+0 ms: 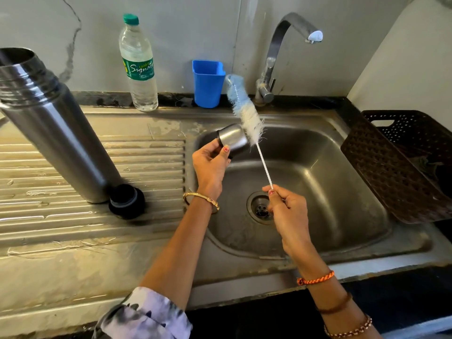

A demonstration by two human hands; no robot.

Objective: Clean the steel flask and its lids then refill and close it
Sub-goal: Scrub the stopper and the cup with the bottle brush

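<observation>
The open steel flask (56, 123) stands upright on the ribbed drainboard at the left, with its black inner lid (126, 200) lying beside its base. Over the sink basin (318, 182), my left hand (210, 165) grips the steel cup lid (233, 138), tilted on its side. My right hand (286, 211) pinches the thin white handle of a bottle brush (244, 111). The brush's blue and white bristles lie against the outer side of the cup lid.
A plastic water bottle (139, 67) with a green cap and a blue plastic cup (208, 84) stand at the back ledge. The tap (288, 52) is not running. A dark brown perforated basket (401, 162) leans at the sink's right edge.
</observation>
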